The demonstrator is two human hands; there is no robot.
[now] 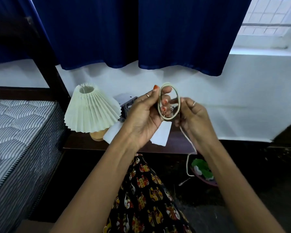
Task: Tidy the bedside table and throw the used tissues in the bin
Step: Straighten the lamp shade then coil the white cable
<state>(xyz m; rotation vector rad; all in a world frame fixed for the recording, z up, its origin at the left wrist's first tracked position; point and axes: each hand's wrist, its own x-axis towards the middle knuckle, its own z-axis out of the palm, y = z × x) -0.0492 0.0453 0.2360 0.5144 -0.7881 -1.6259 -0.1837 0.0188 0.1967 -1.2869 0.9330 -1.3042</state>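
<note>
Our forearms reach over a patterned skirt (146, 195) as our left hand (141, 118) closes its fingers through a coiled cream cable (169, 101), while our right hand (193, 115) pinches the cable's loose length, which trails toward the floor. Both hands work above the dark bedside table (178, 145), where white tissues (160, 133) lie beside a pleated lamp (91, 108). A bin (203, 170) with green contents sits on the floor below.

— What is seen along the back of the room?
— A white wall (225, 98) is hung with dark blue curtains (141, 34); daylight is admitted through a window (269, 22) at upper right.
— And at the left?
— A striped mattress (18, 132) is framed by a dark bedpost (45, 64), with dark floor (259, 182) below.
</note>
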